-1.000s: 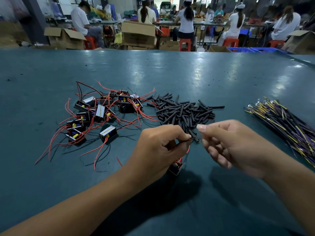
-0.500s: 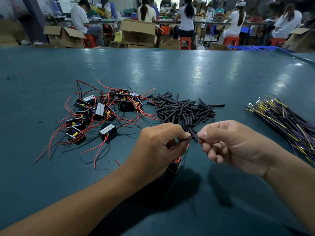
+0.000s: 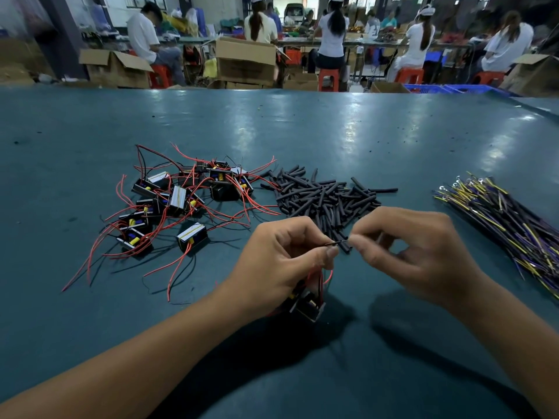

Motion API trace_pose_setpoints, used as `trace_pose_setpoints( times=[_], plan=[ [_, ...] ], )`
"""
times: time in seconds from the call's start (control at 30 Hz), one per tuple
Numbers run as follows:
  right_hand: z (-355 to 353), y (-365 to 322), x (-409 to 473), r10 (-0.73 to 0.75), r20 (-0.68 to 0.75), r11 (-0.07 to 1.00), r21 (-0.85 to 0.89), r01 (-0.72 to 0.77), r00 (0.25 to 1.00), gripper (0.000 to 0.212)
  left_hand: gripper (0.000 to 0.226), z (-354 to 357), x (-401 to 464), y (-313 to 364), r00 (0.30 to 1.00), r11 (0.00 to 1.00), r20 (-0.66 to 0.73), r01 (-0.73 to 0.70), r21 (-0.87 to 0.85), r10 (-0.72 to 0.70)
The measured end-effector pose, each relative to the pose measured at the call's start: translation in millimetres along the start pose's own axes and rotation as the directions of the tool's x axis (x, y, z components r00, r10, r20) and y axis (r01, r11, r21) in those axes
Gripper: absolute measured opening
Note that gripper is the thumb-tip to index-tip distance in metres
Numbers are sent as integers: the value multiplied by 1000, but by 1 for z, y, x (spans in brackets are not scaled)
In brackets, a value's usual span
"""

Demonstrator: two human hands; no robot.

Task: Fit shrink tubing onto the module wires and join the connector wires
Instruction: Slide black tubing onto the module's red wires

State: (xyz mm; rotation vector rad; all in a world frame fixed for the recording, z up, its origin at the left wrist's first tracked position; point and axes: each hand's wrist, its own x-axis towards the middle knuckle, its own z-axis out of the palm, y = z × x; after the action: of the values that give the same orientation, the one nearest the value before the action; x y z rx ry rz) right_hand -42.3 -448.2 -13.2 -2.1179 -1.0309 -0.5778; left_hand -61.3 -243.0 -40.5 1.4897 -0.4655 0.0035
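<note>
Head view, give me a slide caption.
Left hand holds a module wire while right hand slides shrink tubing on.

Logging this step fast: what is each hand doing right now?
Left hand: closed, pinching a thin black wire, with a module hanging under it.
Right hand: closed, pinching a shrink tube piece at the wire's tip.

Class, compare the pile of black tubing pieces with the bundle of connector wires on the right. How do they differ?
The tubing pieces are plain black; the connector wires show yellow and purple. The tubing pieces are short and lie crisscrossed; the connector wires are long and lie roughly parallel. Both rest loose on the table.
</note>
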Motion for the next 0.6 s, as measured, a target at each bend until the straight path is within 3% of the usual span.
trace_pose_setpoints(
  times=[0.03,0.07,0.1,0.13,0.2,0.27,0.4,0.6],
  plan=[
    [0,-6,2,204,8,964,175,-202,979,26,12,0,0,0,1000,999,-20,-12,33,13],
    [-1,-11,5,425,82,826,372,-424,901,32,13,-1,-1,-1,999,996,-38,-33,78,36],
    [-3,-13,7,590,231,611,499,-615,774,35,13,-2,-1,-2,996,989,-50,-62,135,70],
    [-4,-15,8,661,384,408,537,-739,644,35,13,-3,-2,-2,993,975,-53,-97,199,110],
    [-5,-18,8,670,555,213,491,-844,492,31,13,-3,-2,-4,980,929,-39,-170,329,194],
    [-5,-19,9,654,597,160,491,-856,464,28,13,-3,0,-6,964,876,-27,-230,424,266],
    [-4,-18,9,625,606,124,545,-829,491,26,12,-4,1,-8,937,825,-14,-299,480,348],
    [-5,-18,9,612,589,148,571,-808,529,18,13,-2,2,-8,925,797,-11,-321,512,380]
  ],
)
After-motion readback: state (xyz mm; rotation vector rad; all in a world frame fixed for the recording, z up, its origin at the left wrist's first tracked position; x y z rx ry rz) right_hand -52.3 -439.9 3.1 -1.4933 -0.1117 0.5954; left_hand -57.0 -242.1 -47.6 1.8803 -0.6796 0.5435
